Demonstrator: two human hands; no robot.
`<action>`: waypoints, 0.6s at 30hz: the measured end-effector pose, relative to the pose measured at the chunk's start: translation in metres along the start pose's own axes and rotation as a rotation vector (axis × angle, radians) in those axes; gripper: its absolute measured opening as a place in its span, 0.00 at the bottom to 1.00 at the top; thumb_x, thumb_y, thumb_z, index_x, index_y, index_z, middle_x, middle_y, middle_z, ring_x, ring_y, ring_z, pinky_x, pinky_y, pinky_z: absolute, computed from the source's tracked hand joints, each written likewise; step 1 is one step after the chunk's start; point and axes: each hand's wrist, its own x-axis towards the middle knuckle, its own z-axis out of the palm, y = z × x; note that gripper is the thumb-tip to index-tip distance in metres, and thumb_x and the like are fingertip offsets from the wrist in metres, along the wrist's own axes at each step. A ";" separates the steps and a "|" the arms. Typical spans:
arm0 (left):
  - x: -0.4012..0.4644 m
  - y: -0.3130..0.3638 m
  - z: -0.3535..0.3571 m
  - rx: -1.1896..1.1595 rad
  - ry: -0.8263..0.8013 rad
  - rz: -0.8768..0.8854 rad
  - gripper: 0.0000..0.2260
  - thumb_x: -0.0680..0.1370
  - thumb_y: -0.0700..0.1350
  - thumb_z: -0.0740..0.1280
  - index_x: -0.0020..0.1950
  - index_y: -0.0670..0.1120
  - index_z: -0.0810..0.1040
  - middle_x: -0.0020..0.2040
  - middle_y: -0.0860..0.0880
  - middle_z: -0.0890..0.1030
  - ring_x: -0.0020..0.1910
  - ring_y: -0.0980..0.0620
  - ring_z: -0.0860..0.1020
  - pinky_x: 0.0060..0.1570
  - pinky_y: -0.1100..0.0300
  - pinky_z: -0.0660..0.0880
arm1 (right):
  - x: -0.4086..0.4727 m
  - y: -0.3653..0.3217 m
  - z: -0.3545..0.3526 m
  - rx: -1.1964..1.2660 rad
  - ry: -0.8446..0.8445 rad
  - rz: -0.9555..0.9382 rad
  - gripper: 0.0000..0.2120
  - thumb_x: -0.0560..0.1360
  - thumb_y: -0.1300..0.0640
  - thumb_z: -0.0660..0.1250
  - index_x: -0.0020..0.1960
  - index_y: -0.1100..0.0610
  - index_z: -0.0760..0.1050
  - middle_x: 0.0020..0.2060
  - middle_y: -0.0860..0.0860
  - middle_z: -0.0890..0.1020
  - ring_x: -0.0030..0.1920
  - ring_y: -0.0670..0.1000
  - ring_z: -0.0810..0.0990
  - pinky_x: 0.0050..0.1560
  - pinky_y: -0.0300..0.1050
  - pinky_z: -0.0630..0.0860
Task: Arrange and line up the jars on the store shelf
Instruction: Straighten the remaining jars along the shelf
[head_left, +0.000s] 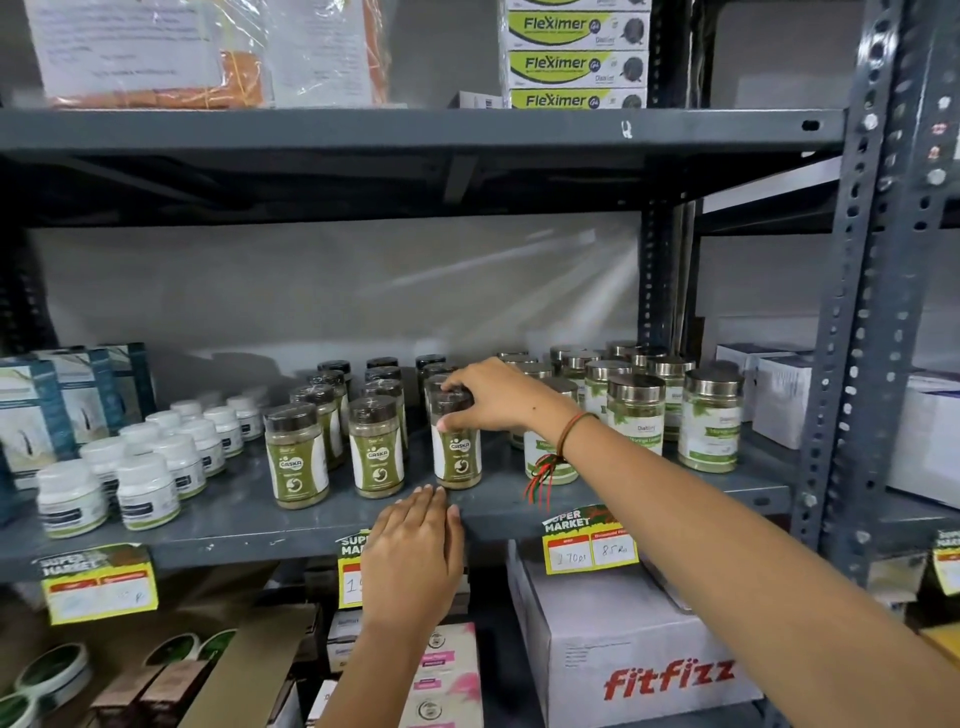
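Note:
Three rows of dark-lidded jars of green powder stand on the grey middle shelf (249, 525). My right hand (498, 397) grips the lid and shoulder of the front jar of the right-hand row (458, 457). The front jars of the other two rows (297, 460) (376, 452) stand to its left. My left hand (415, 551) rests flat on the shelf's front edge, just below that jar, fingers together and holding nothing. Steel-lidded glass jars (636, 415) with green labels cluster to the right, partly behind my right wrist.
Small white tubs (148, 491) fill the shelf's left part, with blue boxes (31, 410) behind them. White boxes (779, 400) sit at the right. Yellow price tags (589, 545) hang on the shelf edge. A Fitfizz carton (623, 644) lies below. A perforated upright (857, 332) stands at the right.

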 end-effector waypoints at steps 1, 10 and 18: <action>0.000 0.000 0.000 -0.003 -0.005 -0.002 0.17 0.79 0.50 0.60 0.56 0.43 0.83 0.54 0.46 0.84 0.55 0.48 0.81 0.59 0.53 0.73 | 0.000 0.000 0.000 -0.014 0.001 0.001 0.34 0.73 0.38 0.70 0.73 0.55 0.71 0.69 0.56 0.77 0.69 0.59 0.73 0.66 0.53 0.71; 0.000 0.000 0.000 -0.021 -0.012 0.003 0.18 0.80 0.51 0.58 0.57 0.43 0.83 0.54 0.46 0.84 0.56 0.49 0.81 0.59 0.53 0.74 | -0.002 0.000 0.002 -0.035 0.036 0.020 0.35 0.70 0.34 0.69 0.71 0.51 0.73 0.67 0.54 0.79 0.67 0.59 0.76 0.65 0.55 0.74; 0.002 0.001 -0.004 -0.022 -0.035 0.008 0.19 0.80 0.51 0.57 0.56 0.43 0.83 0.54 0.46 0.84 0.55 0.49 0.81 0.58 0.53 0.75 | -0.015 -0.002 -0.003 -0.056 0.127 0.014 0.35 0.70 0.33 0.69 0.72 0.49 0.71 0.64 0.52 0.80 0.64 0.58 0.78 0.60 0.54 0.76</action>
